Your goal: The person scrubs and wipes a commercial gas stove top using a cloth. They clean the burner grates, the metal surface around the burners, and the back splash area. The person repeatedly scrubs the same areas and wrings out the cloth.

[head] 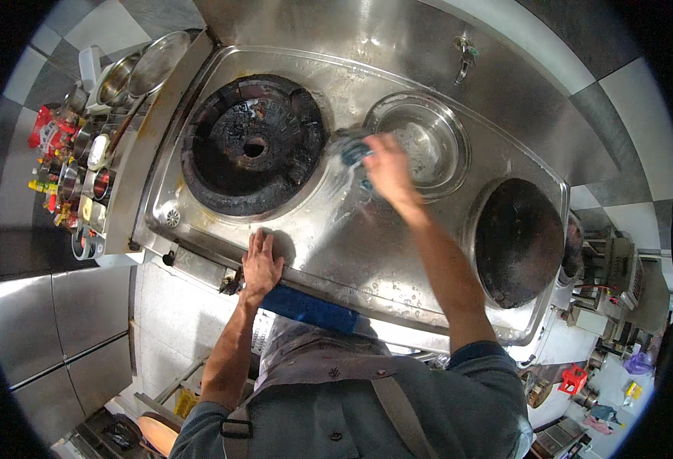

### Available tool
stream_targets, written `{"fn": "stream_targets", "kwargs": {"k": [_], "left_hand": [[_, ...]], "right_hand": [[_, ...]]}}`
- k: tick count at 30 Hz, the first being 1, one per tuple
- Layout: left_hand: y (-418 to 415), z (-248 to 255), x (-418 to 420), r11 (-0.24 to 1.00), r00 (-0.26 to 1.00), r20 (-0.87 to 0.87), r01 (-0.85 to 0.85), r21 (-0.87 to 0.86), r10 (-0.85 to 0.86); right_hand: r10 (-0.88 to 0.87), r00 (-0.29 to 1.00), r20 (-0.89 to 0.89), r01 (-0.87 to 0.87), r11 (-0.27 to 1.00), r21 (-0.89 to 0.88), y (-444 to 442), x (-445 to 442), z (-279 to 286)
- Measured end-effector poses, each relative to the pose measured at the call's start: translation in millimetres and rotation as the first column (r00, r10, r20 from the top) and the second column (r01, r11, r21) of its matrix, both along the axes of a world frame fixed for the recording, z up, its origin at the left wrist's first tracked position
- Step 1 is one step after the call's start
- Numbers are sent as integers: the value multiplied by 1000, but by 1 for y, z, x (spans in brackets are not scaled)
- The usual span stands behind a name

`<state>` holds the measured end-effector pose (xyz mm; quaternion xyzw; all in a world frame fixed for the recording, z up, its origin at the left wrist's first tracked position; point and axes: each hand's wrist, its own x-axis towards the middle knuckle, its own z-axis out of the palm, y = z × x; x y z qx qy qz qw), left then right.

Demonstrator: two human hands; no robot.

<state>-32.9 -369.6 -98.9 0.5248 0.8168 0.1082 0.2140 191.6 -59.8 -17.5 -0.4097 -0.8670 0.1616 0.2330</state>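
Note:
My right hand [391, 166] grips a dark teal cleaning cloth or pad [354, 150], blurred by motion, so its exact kind is unclear. It is over the wet stainless steel stove top [336, 252], between the blackened wok burner ring [198, 166] and a round metal basin [428, 143] with water in it. The forearm passes in front of the steel surface right of centre. My left hand [263, 267] rests palm down on the stove's front edge, its fingers slightly spread and holding nothing.
A dark round wok [520, 246] sits at the right end. On the back wall is a tap [464, 60]. Steel bowls, a strainer [159, 63] and seasoning containers crowd the left shelf. A blue cloth [310, 310] hangs at the front edge. Near the left corner is a drain [173, 217].

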Motion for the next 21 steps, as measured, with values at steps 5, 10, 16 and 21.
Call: {"fn": "stream_targets", "kwargs": {"k": [5,10,16,21], "left_hand": [[1,2,0,999,999,-13,51,15,-51],[2,6,-11,980,980,-5,198,-3,-198],[-2,6,-20,953,957,-18,289,97,-288],[20,12,-30,948,948,58,306,91,-312]], "right_hand": [[-348,936,55,345,937,61,80,99,0],[-439,757,483,426,893,145,117,143,-55],[-178,548,817,484,864,-137,85,59,-50],[-244,779,578,541,727,-423,110,93,-128]]}}
